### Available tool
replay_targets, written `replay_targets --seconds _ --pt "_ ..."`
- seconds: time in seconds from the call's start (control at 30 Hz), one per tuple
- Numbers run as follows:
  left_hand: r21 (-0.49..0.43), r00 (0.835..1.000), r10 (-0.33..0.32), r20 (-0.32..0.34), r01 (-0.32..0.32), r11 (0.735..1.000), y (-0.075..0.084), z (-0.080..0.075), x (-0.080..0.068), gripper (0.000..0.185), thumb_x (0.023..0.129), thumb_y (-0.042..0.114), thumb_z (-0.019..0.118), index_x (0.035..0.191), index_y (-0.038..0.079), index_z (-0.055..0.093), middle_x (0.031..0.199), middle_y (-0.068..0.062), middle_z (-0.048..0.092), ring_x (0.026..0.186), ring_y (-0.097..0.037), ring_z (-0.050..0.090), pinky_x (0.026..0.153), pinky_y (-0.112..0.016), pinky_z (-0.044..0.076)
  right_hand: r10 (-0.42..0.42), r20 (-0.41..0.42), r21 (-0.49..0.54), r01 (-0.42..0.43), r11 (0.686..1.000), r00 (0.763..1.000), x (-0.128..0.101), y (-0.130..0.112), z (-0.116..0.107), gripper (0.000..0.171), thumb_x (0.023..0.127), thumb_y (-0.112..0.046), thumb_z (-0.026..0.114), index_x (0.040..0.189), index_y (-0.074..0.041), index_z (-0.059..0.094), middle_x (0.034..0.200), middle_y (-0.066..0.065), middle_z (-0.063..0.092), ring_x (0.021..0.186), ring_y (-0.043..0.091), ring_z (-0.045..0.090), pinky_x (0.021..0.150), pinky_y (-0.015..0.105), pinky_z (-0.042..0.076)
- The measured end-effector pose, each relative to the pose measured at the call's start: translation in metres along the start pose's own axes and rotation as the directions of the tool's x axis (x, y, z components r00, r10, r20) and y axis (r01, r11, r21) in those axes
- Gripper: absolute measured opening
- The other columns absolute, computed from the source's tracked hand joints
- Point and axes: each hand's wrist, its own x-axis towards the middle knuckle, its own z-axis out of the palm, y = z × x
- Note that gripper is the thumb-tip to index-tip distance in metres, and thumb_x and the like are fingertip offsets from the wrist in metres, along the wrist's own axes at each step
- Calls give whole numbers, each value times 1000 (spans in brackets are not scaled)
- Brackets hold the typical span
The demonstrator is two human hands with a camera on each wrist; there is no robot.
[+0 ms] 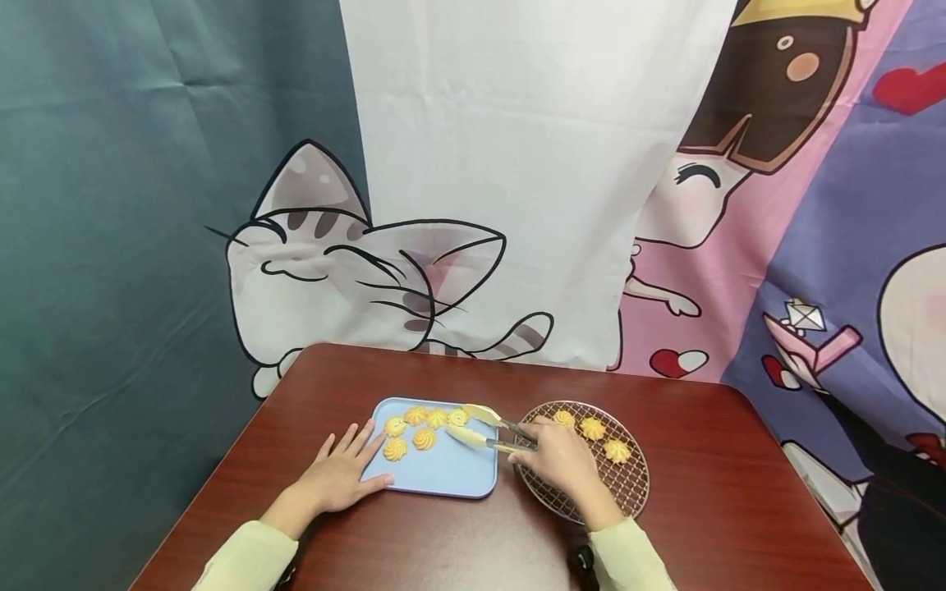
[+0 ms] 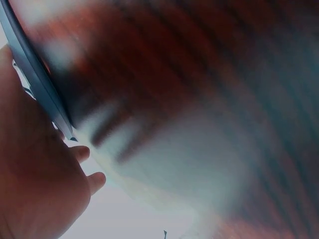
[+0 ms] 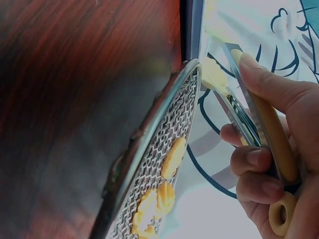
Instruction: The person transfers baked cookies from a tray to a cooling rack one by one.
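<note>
Cartoon-print curtains back a dark red bench [image 1: 702,492] where the left hand [image 1: 336,476], fingers spread flat, steadies the blue tray [image 1: 451,472] of cookies, while the right hand [image 1: 557,460] grips yellow tongs [image 1: 484,427], tips apart over the tray, partly hiding the wire rack [image 1: 628,484]; left wrist view is blurred.

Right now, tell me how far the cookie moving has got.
Done: six cookies lie on the blue tray. In hand: the right hand holds tongs, open and empty, over the tray, while the left hand steadies it. Left: three cookies on the wire rack.
</note>
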Motion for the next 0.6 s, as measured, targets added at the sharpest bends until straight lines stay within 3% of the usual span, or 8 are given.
replay_targets --seconds 0.17,0.37,0.6 --pt "-2 1000 -2 -4 2 1000 -1 1 1 85 95 70 49 159 15 36 168 -12 21 153 -43 19 117 -70 11 -5 -27 -14 5 1000 1000 0 0 2 53 73 -45 88 118 -20 77 103 -2 73 73 17 67 59 30 52" --pt "-20 999 20 -43 -21 1000 -8 10 3 86 94 72 49 158 16 38 167 -13 23 152 -43 21 116 -69 12 6 -29 -16 -6 1000 1000 -1 1 4 53 73 -46 88 119 -22 77 103 -3 73 70 16 64 57 29 50" --pt "-42 998 40 -53 -42 998 -5 7 0 85 95 69 51 158 13 38 166 -17 25 149 -49 22 115 -72 12 16 -28 -10 -16 1000 999 -3 1 1 53 74 -44 87 122 -22 76 109 -2 73 79 22 69 59 33 54"
